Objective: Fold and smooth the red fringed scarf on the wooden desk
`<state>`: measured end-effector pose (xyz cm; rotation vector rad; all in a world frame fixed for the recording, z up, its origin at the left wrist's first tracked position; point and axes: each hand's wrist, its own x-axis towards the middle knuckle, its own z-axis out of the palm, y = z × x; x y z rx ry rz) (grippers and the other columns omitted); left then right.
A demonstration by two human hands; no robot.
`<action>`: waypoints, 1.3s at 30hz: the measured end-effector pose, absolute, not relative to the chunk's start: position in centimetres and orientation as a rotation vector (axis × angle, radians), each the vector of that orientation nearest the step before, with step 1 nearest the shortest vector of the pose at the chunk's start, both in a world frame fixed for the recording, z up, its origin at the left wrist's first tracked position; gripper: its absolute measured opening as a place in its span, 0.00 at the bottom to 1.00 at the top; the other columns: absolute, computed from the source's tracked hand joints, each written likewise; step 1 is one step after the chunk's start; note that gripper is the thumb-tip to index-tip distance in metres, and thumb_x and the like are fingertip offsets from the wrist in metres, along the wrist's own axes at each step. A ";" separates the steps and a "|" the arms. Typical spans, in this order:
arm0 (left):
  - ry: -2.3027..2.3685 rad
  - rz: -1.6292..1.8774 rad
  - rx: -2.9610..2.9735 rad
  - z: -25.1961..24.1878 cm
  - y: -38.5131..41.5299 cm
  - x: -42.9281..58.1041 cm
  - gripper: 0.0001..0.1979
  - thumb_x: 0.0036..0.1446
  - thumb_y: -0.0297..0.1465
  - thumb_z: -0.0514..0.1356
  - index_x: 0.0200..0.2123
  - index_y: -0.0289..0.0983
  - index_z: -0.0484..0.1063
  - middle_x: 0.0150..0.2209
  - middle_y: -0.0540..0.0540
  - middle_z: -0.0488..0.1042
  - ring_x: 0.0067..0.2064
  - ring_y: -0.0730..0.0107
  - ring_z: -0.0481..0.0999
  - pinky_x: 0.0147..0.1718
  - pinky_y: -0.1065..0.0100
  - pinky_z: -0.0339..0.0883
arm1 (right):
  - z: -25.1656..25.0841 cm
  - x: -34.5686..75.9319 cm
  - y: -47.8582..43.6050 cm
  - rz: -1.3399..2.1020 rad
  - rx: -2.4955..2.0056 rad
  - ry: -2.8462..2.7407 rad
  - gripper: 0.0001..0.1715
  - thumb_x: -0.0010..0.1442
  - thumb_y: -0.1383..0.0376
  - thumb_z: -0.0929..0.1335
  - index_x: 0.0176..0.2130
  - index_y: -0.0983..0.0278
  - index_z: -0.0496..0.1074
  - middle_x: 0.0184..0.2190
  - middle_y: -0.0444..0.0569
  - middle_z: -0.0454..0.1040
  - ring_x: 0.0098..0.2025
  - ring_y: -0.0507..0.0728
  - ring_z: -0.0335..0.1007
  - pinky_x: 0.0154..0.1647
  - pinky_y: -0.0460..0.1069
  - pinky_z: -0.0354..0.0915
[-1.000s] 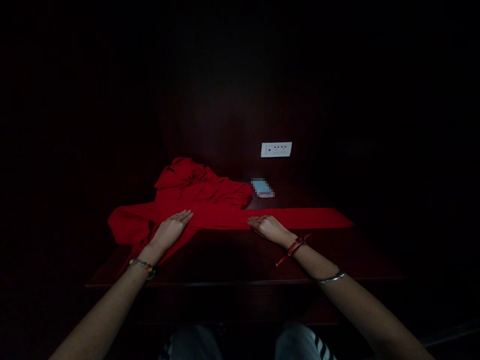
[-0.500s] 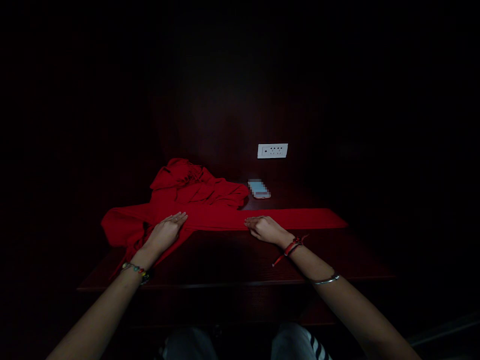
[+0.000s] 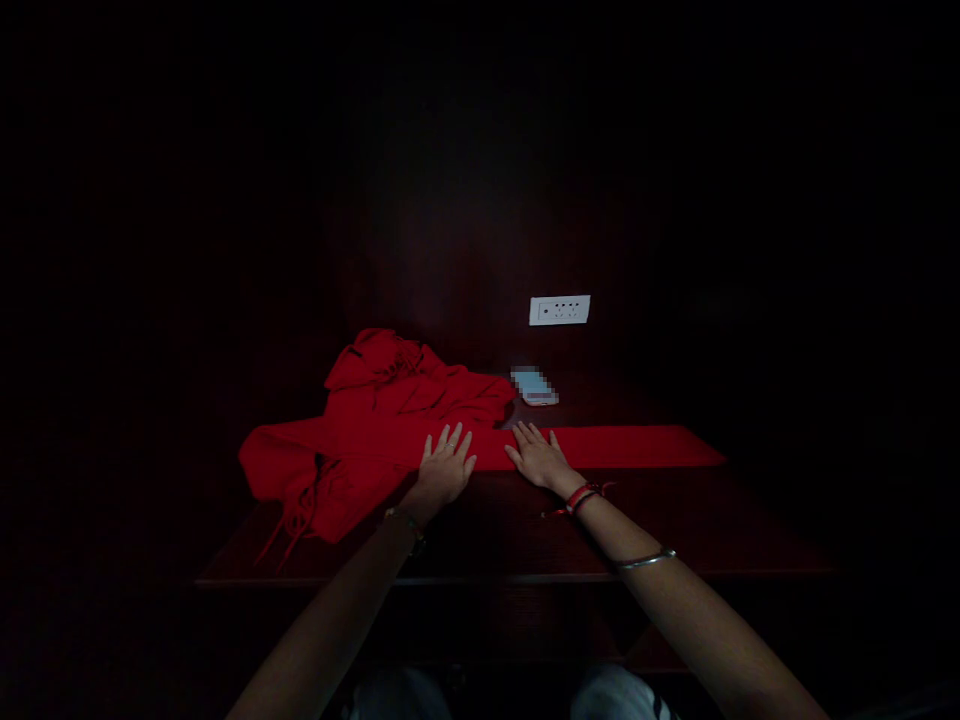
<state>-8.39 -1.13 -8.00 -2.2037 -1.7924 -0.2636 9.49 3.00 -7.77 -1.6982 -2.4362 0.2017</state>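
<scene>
A red fringed scarf [image 3: 637, 446] lies across the dark table, its right part a long, flat, narrow strip. Toward the left it turns into a loose, crumpled heap, with tassels hanging near the front. My left hand [image 3: 446, 470] rests palm down on the strip's near edge, fingers spread. Close by on the right, my right hand [image 3: 540, 458] also lies flat on the strip with its fingers apart. Neither hand grips the cloth.
A phone [image 3: 535, 387] with a blurred screen lies behind the strip. On the back wall is a white socket panel [image 3: 559, 310]. The dark wooden table [image 3: 510, 540] ends at a front edge above my knees. The surroundings are very dark.
My left hand has moved right along the scarf, closer to my right hand. Both hands' fingers have spread. The whole view has shifted slightly.
</scene>
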 end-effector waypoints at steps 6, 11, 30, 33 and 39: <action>-1.966 -0.238 -2.154 -8.1 -2.0 -8.7 0.25 0.56 0.38 0.43 0.57 0.39 0.51 0.60 0.45 0.47 0.60 0.56 0.44 0.54 0.48 0.41 | -8.1 10.3 3.2 0.193 -1.718 -2.464 0.34 0.60 0.53 0.47 0.60 0.69 0.44 0.61 0.52 0.41 0.61 0.57 0.31 0.57 0.60 0.34; -1.848 -0.302 -2.235 -7.1 -1.7 -4.5 0.24 0.55 0.34 0.44 0.56 0.36 0.55 0.60 0.42 0.47 0.60 0.56 0.43 0.54 0.48 0.39 | -8.0 10.8 4.0 0.202 -1.690 -2.407 0.32 0.60 0.56 0.49 0.59 0.70 0.47 0.60 0.55 0.44 0.61 0.57 0.36 0.56 0.57 0.40; -2.017 -0.217 -2.077 -8.0 -1.6 -10.0 0.25 0.57 0.38 0.43 0.58 0.38 0.49 0.60 0.44 0.45 0.60 0.59 0.43 0.55 0.53 0.39 | -8.5 15.1 5.4 0.193 -2.025 -2.294 0.34 0.60 0.55 0.46 0.60 0.72 0.43 0.61 0.52 0.39 0.61 0.57 0.30 0.58 0.57 0.35; -2.120 -0.185 -1.846 -7.4 -3.0 -14.6 0.28 0.56 0.42 0.44 0.58 0.37 0.48 0.61 0.42 0.44 0.60 0.55 0.42 0.55 0.56 0.40 | -8.4 14.8 5.2 0.197 -2.028 -2.290 0.34 0.60 0.56 0.46 0.60 0.71 0.43 0.61 0.51 0.39 0.61 0.57 0.30 0.58 0.57 0.35; -2.366 -0.253 -1.478 -6.0 -4.4 -16.7 0.30 0.56 0.45 0.42 0.58 0.35 0.49 0.60 0.39 0.44 0.59 0.44 0.41 0.52 0.45 0.39 | -8.3 14.6 5.0 0.137 -1.973 -2.257 0.33 0.60 0.57 0.48 0.59 0.73 0.46 0.60 0.54 0.43 0.61 0.58 0.33 0.57 0.57 0.36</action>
